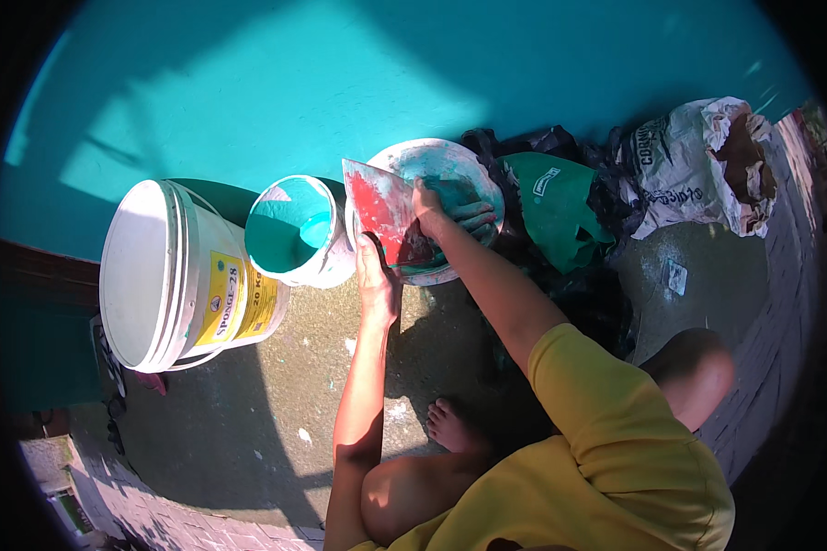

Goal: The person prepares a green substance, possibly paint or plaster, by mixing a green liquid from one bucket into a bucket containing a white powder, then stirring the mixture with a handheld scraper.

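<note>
My left hand (373,275) grips a flat plate (373,207) with red and whitish smears at its lower edge, tilted over a white round basin (423,151) streaked with teal. My right hand (446,211) is inside the basin, beside the plate, its fingers curled around a teal-smeared item I cannot make out. Left of the basin stands an open white bucket (276,225) with teal paint inside.
A large lidded white bucket (138,275) stands at the left. Black plastic, a green torn bag (551,220) and a crumpled paper sack (685,165) lie at the right along the turquoise wall (276,64). My bare foot (446,422) rests on the concrete floor.
</note>
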### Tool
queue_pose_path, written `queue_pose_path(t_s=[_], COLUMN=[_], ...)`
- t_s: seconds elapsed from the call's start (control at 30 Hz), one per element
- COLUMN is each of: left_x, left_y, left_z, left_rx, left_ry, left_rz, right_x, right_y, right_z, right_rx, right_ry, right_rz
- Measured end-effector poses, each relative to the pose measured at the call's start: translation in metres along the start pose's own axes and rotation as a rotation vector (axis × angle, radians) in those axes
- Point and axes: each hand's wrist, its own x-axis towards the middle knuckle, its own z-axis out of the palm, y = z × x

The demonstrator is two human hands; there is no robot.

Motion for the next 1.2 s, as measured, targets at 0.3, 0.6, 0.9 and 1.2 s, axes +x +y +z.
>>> queue_pose_path(t_s=[0.3, 0.6, 0.9, 1.2], left_x=[0.033, 0.031, 0.023, 0.031], left_y=[0.006, 0.014, -0.007, -0.006], left_z=[-0.002, -0.002, -0.021, -0.002], left_rx=[0.167, 0.154, 0.4, 1.491], left_ry=[0.126, 0.226, 0.257, 0.067], left_rz=[-0.201, -0.006, -0.017, 0.56], right_x=[0.065, -0.033, -0.106, -0.082], right_y=[0.037, -0.014, -0.037, -0.021], right_z=[0.001, 0.01, -0.037, -0.057], right_rx=[-0.039, 0.112, -0.37, -0.722], right_ry=[0.489, 0.415, 0.12, -0.172], right_rz=[0.107, -0.381, -0.796, -0.648])
